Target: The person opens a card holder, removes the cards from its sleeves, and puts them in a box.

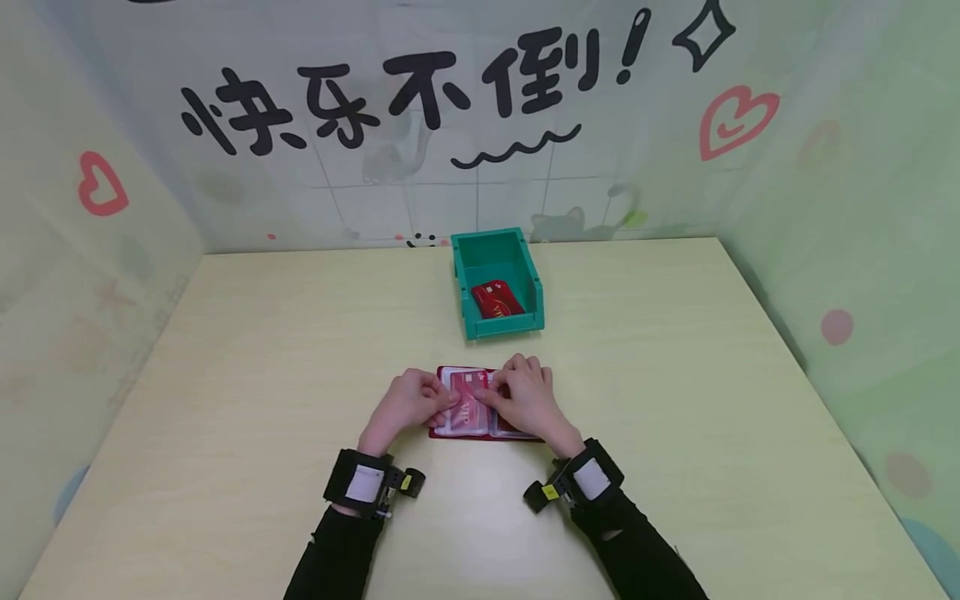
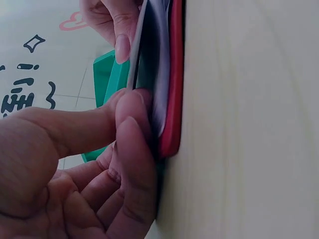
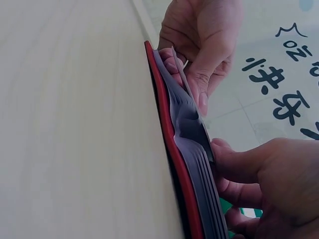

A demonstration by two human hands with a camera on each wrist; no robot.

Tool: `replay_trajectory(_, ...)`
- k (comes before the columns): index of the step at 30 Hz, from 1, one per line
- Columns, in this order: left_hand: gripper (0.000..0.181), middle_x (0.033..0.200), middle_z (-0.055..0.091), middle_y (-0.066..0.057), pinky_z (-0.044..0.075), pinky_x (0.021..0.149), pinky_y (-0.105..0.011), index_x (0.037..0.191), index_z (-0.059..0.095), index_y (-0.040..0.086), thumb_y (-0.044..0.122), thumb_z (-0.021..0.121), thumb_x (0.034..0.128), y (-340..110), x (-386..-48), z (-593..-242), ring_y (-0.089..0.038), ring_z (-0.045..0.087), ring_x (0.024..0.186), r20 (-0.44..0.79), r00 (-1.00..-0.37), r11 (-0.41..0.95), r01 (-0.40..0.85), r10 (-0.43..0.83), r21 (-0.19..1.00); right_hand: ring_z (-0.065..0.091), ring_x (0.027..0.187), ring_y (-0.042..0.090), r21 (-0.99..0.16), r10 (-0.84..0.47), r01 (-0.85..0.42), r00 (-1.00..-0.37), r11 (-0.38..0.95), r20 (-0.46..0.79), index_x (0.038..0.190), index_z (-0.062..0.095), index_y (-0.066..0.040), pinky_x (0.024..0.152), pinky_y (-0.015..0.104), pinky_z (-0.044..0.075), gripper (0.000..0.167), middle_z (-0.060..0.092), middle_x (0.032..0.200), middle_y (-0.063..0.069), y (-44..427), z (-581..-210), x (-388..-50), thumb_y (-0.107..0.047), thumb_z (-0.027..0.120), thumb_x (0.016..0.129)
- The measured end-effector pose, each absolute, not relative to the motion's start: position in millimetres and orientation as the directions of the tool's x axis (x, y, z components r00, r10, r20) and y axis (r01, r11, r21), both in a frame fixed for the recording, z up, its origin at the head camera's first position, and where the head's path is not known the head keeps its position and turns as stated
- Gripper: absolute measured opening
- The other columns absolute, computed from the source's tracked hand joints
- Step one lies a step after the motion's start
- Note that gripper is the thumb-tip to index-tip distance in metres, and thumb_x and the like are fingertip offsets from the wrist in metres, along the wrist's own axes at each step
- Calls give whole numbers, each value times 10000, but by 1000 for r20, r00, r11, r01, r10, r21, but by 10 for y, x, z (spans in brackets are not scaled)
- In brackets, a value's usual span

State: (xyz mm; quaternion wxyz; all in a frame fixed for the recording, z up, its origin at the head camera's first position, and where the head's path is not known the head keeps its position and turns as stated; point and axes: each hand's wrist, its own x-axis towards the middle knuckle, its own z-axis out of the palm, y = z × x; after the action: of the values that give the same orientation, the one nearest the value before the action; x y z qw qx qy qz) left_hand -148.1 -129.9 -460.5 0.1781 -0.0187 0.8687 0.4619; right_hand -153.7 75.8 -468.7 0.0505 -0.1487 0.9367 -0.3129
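Observation:
A dark red card holder (image 1: 480,429) lies open on the table in the head view, its clear sleeves facing up. A pink-red card (image 1: 468,385) shows in its left sleeve page. My left hand (image 1: 408,402) pinches the left part of that page between thumb and fingers. From the right, my right hand (image 1: 531,402) pinches the same page near the middle fold. In the right wrist view, the top sleeve page (image 3: 192,94) stands lifted off the stacked pages, above the red cover (image 3: 164,107). Some right fingertips are hidden behind the pages.
Beyond the hands, a green bin (image 1: 491,244) stands toward the back of the table, with red cards or packets (image 1: 497,298) inside. The pale wooden table (image 1: 300,333) is bounded by printed cloth walls (image 1: 375,200) at the back and both sides.

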Motion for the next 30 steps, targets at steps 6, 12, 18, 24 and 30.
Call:
replay_trajectory(6, 207, 654, 667, -51, 543, 562, -235, 844, 653, 19, 191, 711, 943, -1288, -1487, -4607, -106, 627, 548, -321, -936, 571, -186, 143, 799, 433, 1046, 251, -618, -300, -239, -954, 749, 7, 797, 686, -116, 879, 433, 303, 232, 523, 992, 90, 767, -4695, -1545, -313, 748, 904)
replay_trajectory(12, 193, 656, 663, -59, 553, 566, -245, 839, 646, 14, 164, 697, 950, -1296, -1480, -4609, -111, 624, 540, -312, -939, 579, -178, 141, 796, 445, 1064, 261, -639, -308, -231, -951, 734, -9, 783, 678, -111, 895, 439, 309, 230, 541, 1014, 99, 780, -4685, -1562, -294, 748, 904)
replay_trajectory(18, 178, 677, 668, -70, 563, 587, -244, 864, 642, 15, 162, 696, 950, -1304, -1471, -4609, -116, 631, 564, -330, -934, 570, -198, 137, 797, 466, 1058, 250, -659, -309, -208, -950, 723, -39, 774, 672, -97, 919, 460, 373, 226, 565, 1032, 101, 847, -4650, -1578, -263, 745, 908)
replay_trajectory(24, 192, 683, 676, -77, 557, 593, -240, 871, 647, 23, 191, 704, 947, -1310, -1461, -4603, -124, 631, 582, -331, -935, 577, -201, 128, 792, 498, 1071, 256, -692, -325, -171, -941, 701, -97, 813, 700, -84, 872, 432, 496, 199, 591, 1072, 122, 936, -4570, -1607, -252, 740, 912)
replay_trajectory(30, 191, 696, 688, -82, 566, 600, -246, 872, 649, 23, 190, 705, 946, -1305, -1463, -4599, -123, 636, 586, -338, -931, 566, -205, 139, 799, 526, 1018, 247, -736, -388, -179, -914, 653, -122, 859, 724, -46, 732, 297, 519, 201, 613, 1071, 147, 1067, -4557, -1691, -234, 714, 930)
